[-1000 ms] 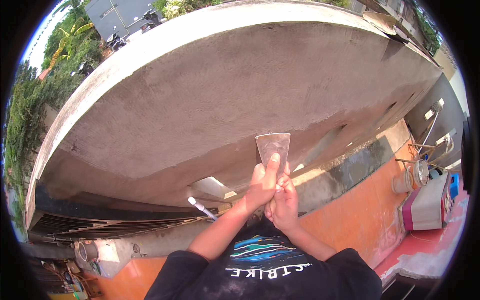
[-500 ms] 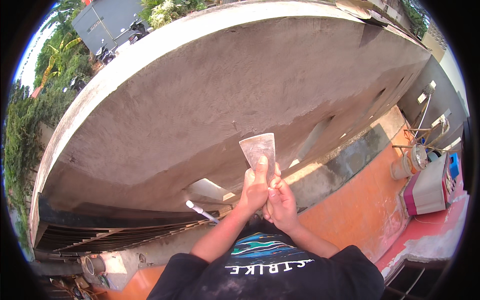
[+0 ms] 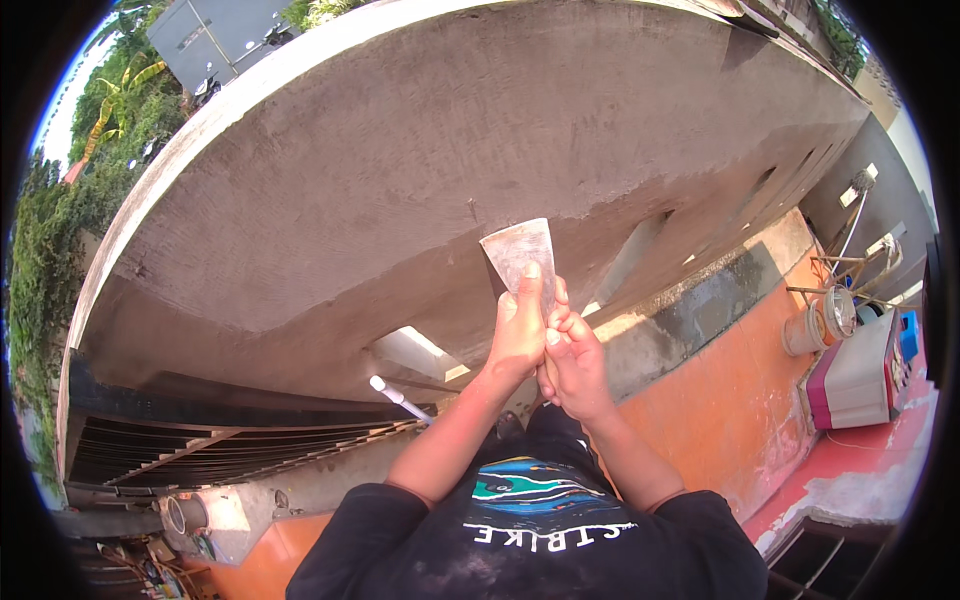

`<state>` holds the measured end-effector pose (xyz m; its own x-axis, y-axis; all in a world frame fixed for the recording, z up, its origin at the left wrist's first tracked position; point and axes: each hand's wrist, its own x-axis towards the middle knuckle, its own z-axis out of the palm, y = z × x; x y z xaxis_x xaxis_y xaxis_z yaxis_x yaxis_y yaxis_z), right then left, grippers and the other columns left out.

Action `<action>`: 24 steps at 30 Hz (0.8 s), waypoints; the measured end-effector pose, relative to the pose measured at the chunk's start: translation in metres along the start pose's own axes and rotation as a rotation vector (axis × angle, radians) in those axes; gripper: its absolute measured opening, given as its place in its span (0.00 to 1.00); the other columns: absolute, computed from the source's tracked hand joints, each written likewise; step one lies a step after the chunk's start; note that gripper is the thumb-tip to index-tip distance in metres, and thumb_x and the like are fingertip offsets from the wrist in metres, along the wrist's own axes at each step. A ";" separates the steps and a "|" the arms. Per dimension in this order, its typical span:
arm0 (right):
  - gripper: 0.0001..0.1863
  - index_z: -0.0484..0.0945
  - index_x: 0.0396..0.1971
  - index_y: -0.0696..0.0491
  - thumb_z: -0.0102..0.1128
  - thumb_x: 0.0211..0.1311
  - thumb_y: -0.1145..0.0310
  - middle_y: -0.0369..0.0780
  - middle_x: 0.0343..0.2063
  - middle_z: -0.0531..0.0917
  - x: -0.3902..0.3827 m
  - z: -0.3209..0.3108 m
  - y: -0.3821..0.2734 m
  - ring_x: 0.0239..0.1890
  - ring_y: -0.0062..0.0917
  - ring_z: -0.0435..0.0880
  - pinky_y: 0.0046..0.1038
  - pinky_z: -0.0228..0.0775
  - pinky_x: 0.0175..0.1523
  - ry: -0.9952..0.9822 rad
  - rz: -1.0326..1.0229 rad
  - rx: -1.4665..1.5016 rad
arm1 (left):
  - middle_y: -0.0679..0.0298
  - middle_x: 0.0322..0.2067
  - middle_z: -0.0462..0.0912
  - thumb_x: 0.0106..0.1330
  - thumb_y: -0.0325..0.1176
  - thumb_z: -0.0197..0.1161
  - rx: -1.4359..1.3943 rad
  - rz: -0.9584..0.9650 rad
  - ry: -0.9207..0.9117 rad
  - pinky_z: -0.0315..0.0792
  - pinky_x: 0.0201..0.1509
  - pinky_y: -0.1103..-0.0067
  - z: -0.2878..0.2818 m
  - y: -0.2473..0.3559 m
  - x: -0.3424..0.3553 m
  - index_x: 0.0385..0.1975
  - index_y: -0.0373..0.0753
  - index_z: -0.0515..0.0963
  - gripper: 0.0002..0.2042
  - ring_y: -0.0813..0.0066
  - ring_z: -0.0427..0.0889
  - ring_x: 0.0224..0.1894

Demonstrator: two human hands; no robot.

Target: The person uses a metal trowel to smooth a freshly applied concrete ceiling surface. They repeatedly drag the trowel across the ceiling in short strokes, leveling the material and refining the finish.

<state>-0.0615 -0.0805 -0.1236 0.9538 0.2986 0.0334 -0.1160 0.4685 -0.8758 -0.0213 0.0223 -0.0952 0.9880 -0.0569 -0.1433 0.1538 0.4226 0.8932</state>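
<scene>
A broad scraper (image 3: 523, 252) with a flared, grey, worn metal blade is held out in front of my chest, its wide edge pointing away from me. My left hand (image 3: 517, 328) is closed on it, the thumb lying along the lower blade. Just below and to the right, my right hand (image 3: 577, 366) wraps its fingers round the handle, which my hands mostly hide. Beyond the blade's edge is a plastered wall (image 3: 400, 170), grey-brown, with a lighter upper part and a darker, damp-looking lower band. Whether the blade touches the wall I cannot tell.
Openings (image 3: 412, 350) pierce the wall's lower part. A white pipe (image 3: 398, 398) sticks up left of my left forearm. Dark slatted bars (image 3: 230, 455) lie at the lower left. Buckets (image 3: 806, 332) and a white-and-maroon box (image 3: 855, 375) stand on the orange floor (image 3: 690, 400) to the right.
Both hands and the scraper have moved farther away from my body, up along the wall. The grip stays the same. My view has tilted slightly.
</scene>
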 end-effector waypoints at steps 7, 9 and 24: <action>0.08 0.65 0.41 0.50 0.46 0.76 0.61 0.36 0.20 0.74 -0.012 -0.001 0.000 0.10 0.14 0.67 0.15 0.54 0.11 0.031 0.004 0.060 | 0.71 0.17 0.67 0.75 0.60 0.39 0.066 0.007 -0.016 0.60 0.22 0.84 0.008 -0.003 -0.009 0.30 0.38 0.71 0.28 0.84 0.64 0.19; 0.08 0.65 0.41 0.50 0.46 0.76 0.61 0.36 0.21 0.74 -0.009 0.001 0.001 0.10 0.14 0.67 0.15 0.54 0.11 0.011 0.002 0.034 | 0.70 0.17 0.67 0.76 0.59 0.40 0.069 0.013 0.018 0.61 0.23 0.83 0.005 -0.002 -0.009 0.29 0.36 0.71 0.29 0.84 0.64 0.19; 0.04 0.64 0.43 0.53 0.45 0.75 0.70 0.33 0.20 0.72 0.044 0.039 -0.042 0.11 0.12 0.66 0.15 0.57 0.15 -0.012 -0.290 0.048 | 0.72 0.14 0.67 0.73 0.63 0.42 0.231 0.243 -0.080 0.60 0.19 0.85 0.013 0.086 0.016 0.25 0.38 0.73 0.31 0.86 0.66 0.16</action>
<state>-0.0259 -0.0545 -0.0668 0.9457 0.1567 0.2848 0.1473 0.5746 -0.8051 0.0081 0.0456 -0.0151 0.9923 -0.0544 0.1109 -0.0967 0.2171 0.9714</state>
